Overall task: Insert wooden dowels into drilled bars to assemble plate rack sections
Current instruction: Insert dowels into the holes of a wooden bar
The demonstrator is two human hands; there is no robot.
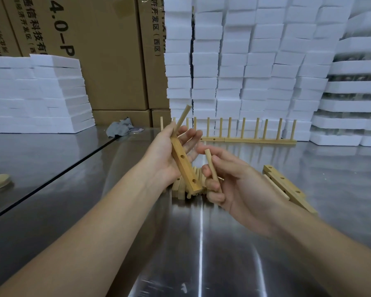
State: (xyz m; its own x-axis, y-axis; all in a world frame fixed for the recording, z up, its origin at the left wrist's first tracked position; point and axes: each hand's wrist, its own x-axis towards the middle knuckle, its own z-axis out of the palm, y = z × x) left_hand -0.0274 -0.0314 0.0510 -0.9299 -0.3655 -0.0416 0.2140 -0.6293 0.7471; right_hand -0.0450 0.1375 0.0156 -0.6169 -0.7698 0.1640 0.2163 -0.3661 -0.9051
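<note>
Steel table (201,243), edge (51,180) at left; left fingers (194,133) grip drilled bar (185,166), right fingers (214,197) pinch dowel (210,163).

- The bench (201,243) is bare metal, polished and glossy, mirroring what stands on it in streaks.
- The drilled bar (183,162) at the centre is pale wood, smooth and matt.
- The dowel (211,166) just right of it is the same pale matt wood.
- The far rack sections (248,139) and the loose bars (285,185) on the right match it.
- The foam blocks (255,61) are white and matt, with rough edges.
- The boxes (107,61) are brown matt cardboard, printed black.
- The cloth (119,127) is grey crumpled fabric.
</note>
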